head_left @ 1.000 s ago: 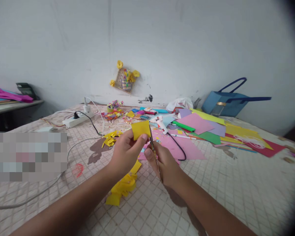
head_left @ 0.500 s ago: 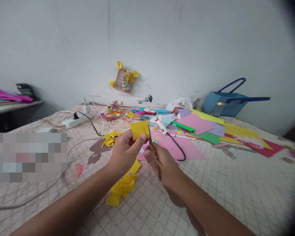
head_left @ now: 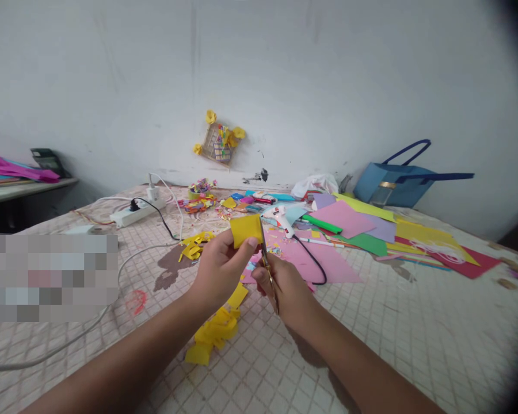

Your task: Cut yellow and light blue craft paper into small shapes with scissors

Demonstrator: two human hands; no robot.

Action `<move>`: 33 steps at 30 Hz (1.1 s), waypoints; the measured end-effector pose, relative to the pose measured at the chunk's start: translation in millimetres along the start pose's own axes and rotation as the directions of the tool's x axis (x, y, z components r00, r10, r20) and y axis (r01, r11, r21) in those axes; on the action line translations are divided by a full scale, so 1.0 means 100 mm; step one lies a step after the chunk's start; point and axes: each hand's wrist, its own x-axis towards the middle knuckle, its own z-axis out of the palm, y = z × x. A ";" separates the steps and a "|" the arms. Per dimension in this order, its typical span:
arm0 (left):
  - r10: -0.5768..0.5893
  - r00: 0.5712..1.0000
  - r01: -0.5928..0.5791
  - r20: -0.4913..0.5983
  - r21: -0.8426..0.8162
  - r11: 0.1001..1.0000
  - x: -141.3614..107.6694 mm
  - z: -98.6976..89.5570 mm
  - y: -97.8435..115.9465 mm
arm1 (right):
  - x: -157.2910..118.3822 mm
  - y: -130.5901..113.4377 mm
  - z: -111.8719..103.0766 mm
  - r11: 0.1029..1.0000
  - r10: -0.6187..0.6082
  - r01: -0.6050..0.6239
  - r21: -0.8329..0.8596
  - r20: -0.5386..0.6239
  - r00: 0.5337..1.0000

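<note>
A yellow paper piece (head_left: 245, 228) is pinched between the thumb and fingers of my left hand (head_left: 220, 267). My right hand (head_left: 285, 284) is wrapped round a pair of scissors (head_left: 266, 261), whose blades point up along the right edge of that paper. Below my hands, a pile of yellow paper pieces (head_left: 216, 329) lies on the patterned tablecloth (head_left: 280, 379). Narrow yellow strips (head_left: 193, 248) lie to the left, beyond my left hand.
A white glue gun (head_left: 280, 218) with a black cord rests on pink paper (head_left: 328, 264). Coloured sheets (head_left: 347, 218) spread to the right, near a blue bag (head_left: 401, 183). A power strip (head_left: 138, 213) with cables sits at the left.
The scissors and my right fingers have shifted slightly beside the paper. My left hand keeps its hold, and the view has tilted a little.
</note>
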 end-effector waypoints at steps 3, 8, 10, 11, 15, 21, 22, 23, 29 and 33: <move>0.004 1.000 -0.004 0.002 0.027 1.000 0.00 0.00 0.00 | 0.01 0.01 0.00 1.000 0.014 -0.014 -0.008 -0.004 1.000; 0.002 1.000 -0.002 0.003 0.029 1.000 0.00 -0.01 -0.01 | 0.02 0.03 0.01 0.998 0.051 -0.051 -0.025 -0.013 0.999; -0.001 1.000 0.001 0.003 0.026 1.000 0.00 -0.01 -0.01 | 0.02 0.03 0.01 0.999 0.053 -0.053 -0.008 -0.015 0.998; -0.001 1.000 0.001 0.003 0.028 1.000 0.00 -0.01 -0.01 | 0.02 0.03 0.01 0.998 0.057 -0.057 0.002 -0.015 0.998; -0.003 1.000 0.003 0.007 0.015 1.000 0.01 -0.01 -0.02 | 0.03 0.02 0.01 0.996 0.086 -0.086 0.023 -0.010 0.996; -0.010 1.000 0.011 0.016 -0.035 0.999 0.02 0.00 -0.01 | 0.01 0.05 0.02 0.996 0.079 -0.078 0.041 -0.015 0.997; -0.016 1.000 0.016 0.013 -0.040 0.999 0.02 0.00 -0.01 | 0.01 0.06 0.02 0.996 0.070 -0.069 0.048 -0.014 0.997; -0.021 1.000 0.022 0.013 -0.048 0.999 0.01 0.00 -0.01 | 0.00 0.06 0.02 0.997 0.059 -0.058 0.058 -0.013 0.998; -0.016 0.999 0.019 0.037 -0.070 0.997 0.00 0.00 -0.01 | -0.01 0.04 0.02 0.996 0.007 -0.005 0.093 -0.017 1.000; 0.004 0.999 -0.002 0.052 -0.024 1.000 -0.01 0.01 0.00 | 0.00 0.05 0.01 0.998 0.011 -0.008 0.064 -0.038 0.999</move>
